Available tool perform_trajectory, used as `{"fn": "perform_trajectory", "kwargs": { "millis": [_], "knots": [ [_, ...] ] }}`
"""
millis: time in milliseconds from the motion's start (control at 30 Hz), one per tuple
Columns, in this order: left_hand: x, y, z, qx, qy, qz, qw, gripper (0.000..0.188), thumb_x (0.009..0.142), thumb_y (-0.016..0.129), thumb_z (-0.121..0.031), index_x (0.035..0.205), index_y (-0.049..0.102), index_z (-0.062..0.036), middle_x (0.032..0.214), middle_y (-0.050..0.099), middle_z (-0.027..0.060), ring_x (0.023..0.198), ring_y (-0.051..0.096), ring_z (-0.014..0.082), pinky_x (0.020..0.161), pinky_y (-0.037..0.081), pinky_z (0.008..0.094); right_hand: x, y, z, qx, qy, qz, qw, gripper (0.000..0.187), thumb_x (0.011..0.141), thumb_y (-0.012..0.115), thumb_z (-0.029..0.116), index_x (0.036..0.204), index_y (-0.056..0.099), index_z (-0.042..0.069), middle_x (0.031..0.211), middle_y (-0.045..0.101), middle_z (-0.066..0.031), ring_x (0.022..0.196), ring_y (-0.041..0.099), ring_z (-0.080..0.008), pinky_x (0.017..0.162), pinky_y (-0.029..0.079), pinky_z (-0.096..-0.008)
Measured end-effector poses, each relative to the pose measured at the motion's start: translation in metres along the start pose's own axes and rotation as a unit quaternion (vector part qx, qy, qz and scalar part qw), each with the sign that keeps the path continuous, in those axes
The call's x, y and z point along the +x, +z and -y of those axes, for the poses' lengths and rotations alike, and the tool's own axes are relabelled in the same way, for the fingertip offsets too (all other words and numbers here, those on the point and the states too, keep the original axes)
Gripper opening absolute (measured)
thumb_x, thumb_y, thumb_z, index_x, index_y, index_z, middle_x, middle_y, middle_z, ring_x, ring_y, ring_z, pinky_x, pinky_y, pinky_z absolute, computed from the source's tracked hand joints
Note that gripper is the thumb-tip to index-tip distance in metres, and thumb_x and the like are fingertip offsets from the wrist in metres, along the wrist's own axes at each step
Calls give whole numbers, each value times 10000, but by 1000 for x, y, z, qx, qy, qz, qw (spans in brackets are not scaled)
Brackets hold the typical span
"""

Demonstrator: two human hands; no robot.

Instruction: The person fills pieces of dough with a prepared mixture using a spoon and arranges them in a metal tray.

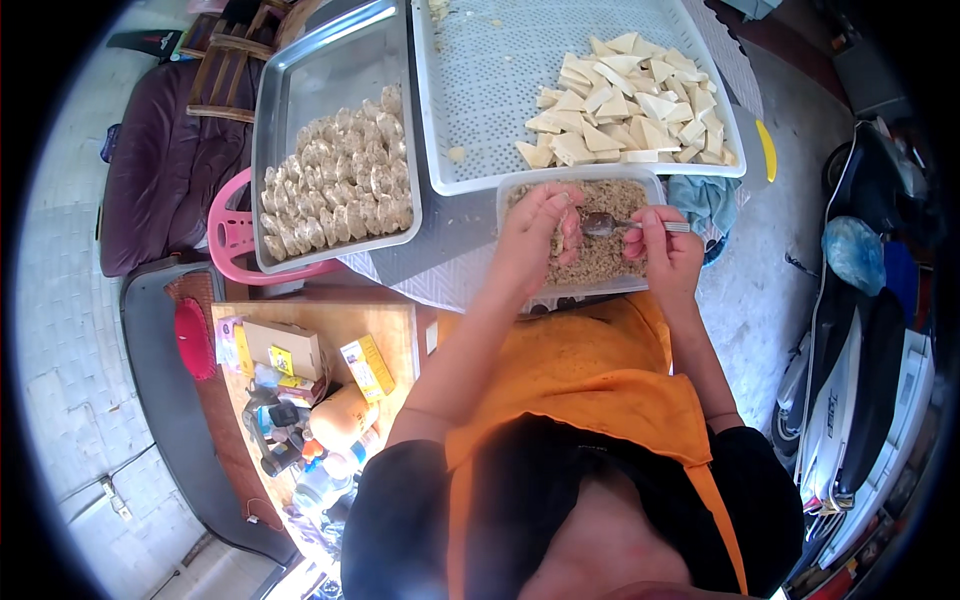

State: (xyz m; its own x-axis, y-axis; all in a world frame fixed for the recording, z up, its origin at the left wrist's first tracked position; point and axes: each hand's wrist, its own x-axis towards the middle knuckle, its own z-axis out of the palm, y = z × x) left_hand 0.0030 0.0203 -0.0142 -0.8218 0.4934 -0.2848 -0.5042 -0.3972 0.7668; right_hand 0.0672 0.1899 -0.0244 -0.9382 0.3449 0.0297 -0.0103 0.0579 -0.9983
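Your right hand [662,245] is closed on the spoon [598,224], pinching its handle between thumb and fingers so that the bowl points across to your left hand [550,225]. That sideways hold probably gives you fine control of the tip. The fingers of your left hand are curled inward beside the spoon's bowl, but they hide whatever may lie between them, so I cannot tell whether they grip a piece.

Both hands are above the plastic tub [503,205] of crumbly brown filling [600,272], right in front of your orange apron [570,360]; working over it likely lets stray crumbs drop back in. The spoon is over the filling, its bowl apparently dark with residue.

Just beyond the tub sits the white perforated tray [480,110], with pale tofu-like triangles [640,105] heaped toward its near right side, presumably to keep them within short reach. To your left, the metal tray [335,75] holds lumpy, filled-looking pieces [340,185] in close rows, probably packed tightly to save room, its far part bare. A blue cloth [705,200] lies bunched just right of the tub, handy for wiping, I would judge.
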Motion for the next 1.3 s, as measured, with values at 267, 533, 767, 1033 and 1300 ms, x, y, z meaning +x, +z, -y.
{"fn": "perform_trajectory", "kwargs": {
  "millis": [267,533,767,1033,1300],
  "knots": [
    [-2,0,-2,-2,-43,-31,999,382,984,381,-270,641,408,-104,514,351,-18,402,309,84,352,218,230,-1,-7,4,62,-30,-57,996,183,953,487,139,924,599,-3,682,617,-59,525,570,-88,495,474,-204],
    [-4,1,0,16,-1,-38,999,407,989,350,-285,626,388,-102,481,342,-14,366,272,85,326,189,236,2,-11,14,157,-56,-116,979,193,951,466,133,898,582,-10,646,598,-87,469,549,-136,460,458,-234],
    [-4,13,-5,38,24,-77,996,306,982,379,-276,839,515,-41,623,466,24,470,414,106,372,301,221,5,-1,18,189,-62,-101,975,187,950,471,138,901,574,-10,646,598,-93,471,547,-136,455,458,-234],
    [0,-5,9,75,37,-14,996,356,991,345,-337,998,515,-24,772,546,51,589,502,135,517,421,243,5,6,17,174,-35,-74,981,186,952,487,165,908,580,11,660,604,-70,494,556,-117,477,461,-221],
    [1,-8,12,55,-14,-68,996,473,997,270,-435,1086,523,-45,897,565,90,746,534,181,626,448,308,0,26,18,71,-12,37,997,168,952,496,140,937,585,-1,718,613,-46,580,585,-90,543,493,-207]
  ]
}}
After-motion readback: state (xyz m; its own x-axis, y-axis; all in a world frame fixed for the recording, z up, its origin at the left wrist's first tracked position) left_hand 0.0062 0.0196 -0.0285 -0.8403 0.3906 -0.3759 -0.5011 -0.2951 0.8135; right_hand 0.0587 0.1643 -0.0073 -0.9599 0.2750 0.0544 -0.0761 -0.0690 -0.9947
